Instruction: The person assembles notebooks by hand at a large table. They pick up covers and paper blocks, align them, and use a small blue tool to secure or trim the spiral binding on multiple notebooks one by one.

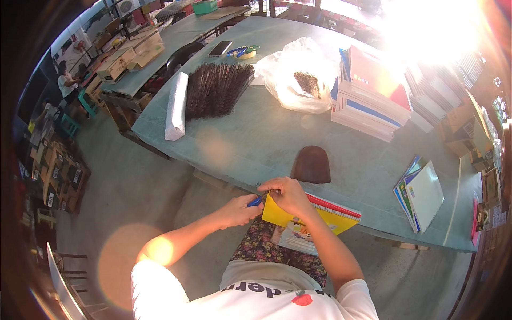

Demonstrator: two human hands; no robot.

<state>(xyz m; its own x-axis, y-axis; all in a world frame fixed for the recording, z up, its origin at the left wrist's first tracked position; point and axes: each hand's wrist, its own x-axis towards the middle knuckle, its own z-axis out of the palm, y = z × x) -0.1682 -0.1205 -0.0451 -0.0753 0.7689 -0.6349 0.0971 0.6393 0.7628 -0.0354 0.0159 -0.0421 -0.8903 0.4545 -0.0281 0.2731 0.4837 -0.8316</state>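
My left hand (237, 212) is closed round blue-handled pliers (256, 201), whose tip meets the left end of a notebook's binding. The spiral-bound notebook (276, 215) has a yellow picture cover and a red strip along its coil. It lies slanted across my lap against the table's near edge. My right hand (288, 193) grips its upper left corner, the fingers bent over the coil end and hiding it. Just beyond this hand a dark brown rounded block (311, 165) lies on the table.
The green table (245, 144) holds a bundle of dark wire coils (218, 89), a white wrapped roll (176, 106), a plastic bag (296, 74), a phone (220, 49), stacked notebooks (368, 109) and several loose notebooks (424, 196). A person (67, 85) is far left. Cardboard boxes (58, 173) line the floor.
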